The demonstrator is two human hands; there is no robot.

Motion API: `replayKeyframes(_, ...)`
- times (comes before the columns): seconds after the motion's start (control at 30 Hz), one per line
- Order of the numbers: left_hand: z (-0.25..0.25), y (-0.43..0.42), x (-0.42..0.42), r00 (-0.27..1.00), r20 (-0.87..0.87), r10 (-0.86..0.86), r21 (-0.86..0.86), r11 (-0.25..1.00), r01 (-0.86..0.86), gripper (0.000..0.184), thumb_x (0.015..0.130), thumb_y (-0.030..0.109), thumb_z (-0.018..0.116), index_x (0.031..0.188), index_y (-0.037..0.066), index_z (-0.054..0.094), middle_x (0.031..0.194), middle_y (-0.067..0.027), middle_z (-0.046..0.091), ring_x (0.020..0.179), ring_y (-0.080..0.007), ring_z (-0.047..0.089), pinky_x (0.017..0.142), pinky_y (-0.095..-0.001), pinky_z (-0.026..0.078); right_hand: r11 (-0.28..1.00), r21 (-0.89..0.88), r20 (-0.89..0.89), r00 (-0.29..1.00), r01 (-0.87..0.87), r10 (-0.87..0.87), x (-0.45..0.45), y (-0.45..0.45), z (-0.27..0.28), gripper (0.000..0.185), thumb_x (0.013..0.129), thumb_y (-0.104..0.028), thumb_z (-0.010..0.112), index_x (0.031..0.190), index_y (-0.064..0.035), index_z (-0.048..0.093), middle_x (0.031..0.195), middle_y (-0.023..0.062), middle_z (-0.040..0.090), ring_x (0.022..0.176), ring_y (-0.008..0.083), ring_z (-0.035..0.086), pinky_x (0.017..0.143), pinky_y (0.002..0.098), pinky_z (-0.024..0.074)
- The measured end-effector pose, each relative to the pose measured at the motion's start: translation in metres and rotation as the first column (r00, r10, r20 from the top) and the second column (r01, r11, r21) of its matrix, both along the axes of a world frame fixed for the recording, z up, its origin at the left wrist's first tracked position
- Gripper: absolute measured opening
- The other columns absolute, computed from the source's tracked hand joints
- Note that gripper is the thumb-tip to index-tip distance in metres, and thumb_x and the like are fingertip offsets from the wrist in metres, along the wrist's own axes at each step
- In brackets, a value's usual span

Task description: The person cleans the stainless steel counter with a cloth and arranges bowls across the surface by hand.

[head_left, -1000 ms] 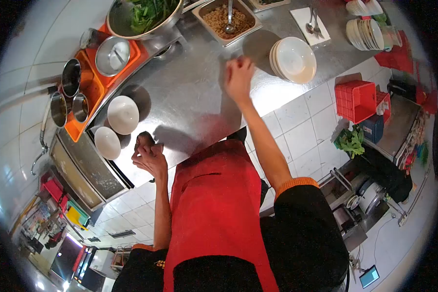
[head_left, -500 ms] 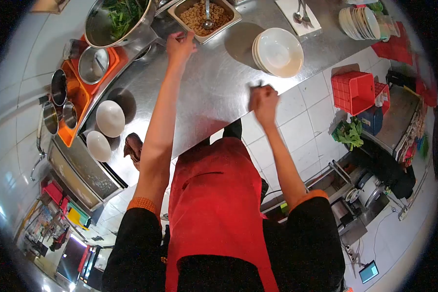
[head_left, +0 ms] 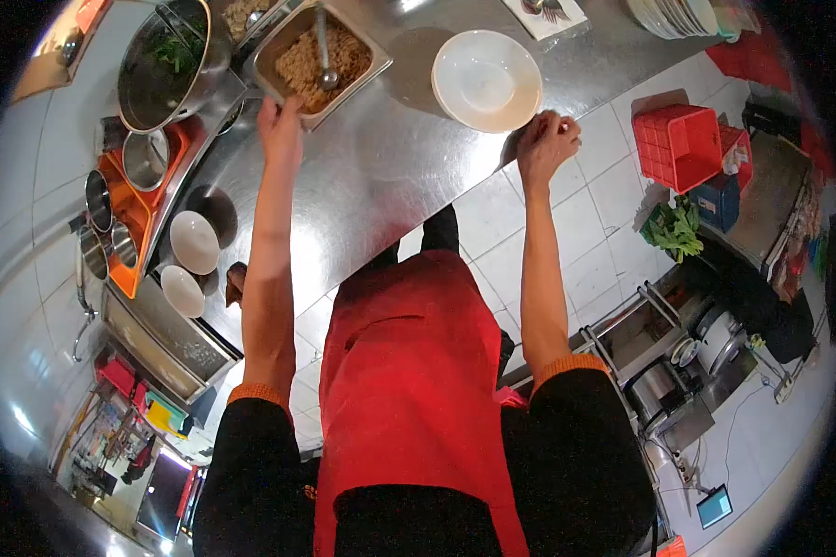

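My left hand (head_left: 281, 132) is at the near corner of a metal tray (head_left: 373, 63) of minced food, its fingers closed over the rim. A ladle (head_left: 325, 56) rests in the food. Close to the lower right rim of the stacked white bowls (head_left: 486, 79) is my right hand (head_left: 546, 147), its fingers curled. Whether it holds anything is hidden. The bowls stand upright near the edge of the steel counter (head_left: 381, 148).
A large pot (head_left: 163, 70) of greens stands at the upper left beside an orange tray (head_left: 125, 209) with metal containers. Two white bowls (head_left: 193, 243) and a brown object (head_left: 236, 283) lie lower left. Cutlery on a napkin (head_left: 546, 17) and stacked dishes (head_left: 673, 14) are farther right.
My left hand has left the brown object and crossed to the food tray. My right hand has moved rightward along the counter edge to the stacked bowls. The view has shifted and turned.
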State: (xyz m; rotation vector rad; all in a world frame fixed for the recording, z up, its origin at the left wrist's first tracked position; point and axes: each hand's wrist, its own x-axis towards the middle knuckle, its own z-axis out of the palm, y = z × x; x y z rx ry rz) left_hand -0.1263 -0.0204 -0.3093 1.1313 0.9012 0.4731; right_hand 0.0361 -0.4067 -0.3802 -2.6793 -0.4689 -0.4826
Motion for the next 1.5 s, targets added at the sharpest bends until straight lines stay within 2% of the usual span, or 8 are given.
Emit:
replayKeyframes(0.23,0.073,-0.068,-0.16,0.995,-0.101,0.018,-0.03,0.999,-0.021,0.038,0.092,0.01,0.057,0.128,-0.003,0.054,0.119,-0.0088,0.062,0.102,-0.0185,0.059,0.089,-0.0314,0.048,0.899,0.216,-0.381,0.815,-0.381,0.437,-0.153,0.071,0.042,0.03,0.082,-0.011,0.064,0.112,-0.0133,0.064,0.12,0.0211,0.053,0.108,0.0405,0.048,0.096,0.0538,0.0374)
replayKeyframes(0.5,0.051,-0.108,-0.392,0.899,-0.4,0.179,-0.194,0.942,-0.274,0.043,0.084,-0.003,0.055,0.127,-0.001,0.055,0.115,-0.0104,0.067,0.1,-0.022,0.068,0.088,-0.0358,0.056,0.98,0.192,-0.229,0.969,-0.052,0.096,-0.127,0.117,0.038,0.012,0.085,-0.009,0.064,0.097,-0.0089,0.062,0.116,0.0216,0.05,0.105,0.0398,0.047,0.088,0.0534,0.0394)
replayKeyframes(0.6,0.054,-0.104,-0.431,0.949,-0.298,0.102,-0.216,0.961,-0.171,0.042,0.084,-0.003,0.054,0.126,0.0,0.056,0.112,-0.0101,0.069,0.098,-0.0216,0.069,0.086,-0.0361,0.058,0.937,0.147,-0.319,0.881,-0.318,0.349,-0.17,0.127,0.041,0.012,0.087,-0.01,0.063,0.098,-0.0081,0.062,0.118,0.0228,0.049,0.105,0.0405,0.047,0.088,0.0534,0.0394)
replayKeyframes(0.9,0.055,-0.097,-0.456,0.927,-0.295,0.234,-0.151,0.946,-0.287,0.036,0.085,-0.002,0.053,0.121,0.001,0.06,0.106,-0.0094,0.07,0.088,-0.018,0.069,0.075,-0.0313,0.058,0.986,0.12,-0.072,0.99,-0.112,0.121,-0.118,0.187,0.039,0.012,0.087,-0.009,0.062,0.098,-0.0073,0.059,0.112,0.0217,0.049,0.098,0.0399,0.048,0.084,0.0514,0.038)
replayKeyframes(1.07,0.026,-0.094,-0.462,0.939,-0.224,0.261,-0.105,0.951,-0.29,0.024,0.086,-0.001,0.052,0.108,0.004,0.061,0.09,-0.0048,0.069,0.069,-0.0119,0.065,0.057,-0.0267,0.054,0.926,0.109,-0.161,0.913,-0.362,0.375,-0.168,0.127,0.038,0.016,0.083,-0.008,0.065,0.099,-0.0104,0.063,0.114,0.0216,0.049,0.104,0.0403,0.048,0.089,0.0516,0.0373)
replayKeyframes(1.2,0.027,-0.093,-0.457,0.935,-0.221,0.277,-0.146,0.939,-0.313,0.017,0.087,0.0,0.052,0.101,0.005,0.061,0.081,-0.0022,0.067,0.058,-0.0076,0.061,0.042,-0.0223,0.043,0.997,0.059,-0.132,0.989,-0.052,0.06,-0.13,0.143,0.039,0.011,0.09,-0.012,0.059,0.101,-0.0082,0.058,0.112,0.0231,0.049,0.099,0.0415,0.048,0.085,0.0537,0.0373)
replayKeyframes(1.37,0.027,-0.083,-0.454,0.948,-0.272,0.165,-0.131,0.97,-0.206,0.024,0.086,-0.001,0.051,0.106,0.003,0.064,0.084,-0.0026,0.069,0.061,-0.0079,0.061,0.046,-0.023,0.046,0.897,0.07,-0.145,0.885,-0.436,0.442,-0.173,0.142,0.045,0.017,0.089,-0.011,0.06,0.106,-0.0054,0.06,0.112,0.0229,0.05,0.099,0.0413,0.047,0.083,0.0529,0.037)
replayKeyframes(1.5,0.012,-0.078,-0.462,0.943,-0.333,0.028,-0.119,0.99,-0.072,0.035,0.084,-0.003,0.051,0.117,0.0,0.063,0.094,-0.0047,0.071,0.075,-0.0107,0.065,0.063,-0.0252,0.052,0.992,0.121,-0.123,0.992,-0.023,0.038,-0.15,0.153,0.035,0.011,0.085,-0.011,0.062,0.095,-0.0086,0.059,0.11,0.0218,0.051,0.099,0.0409,0.047,0.084,0.0537,0.0368)
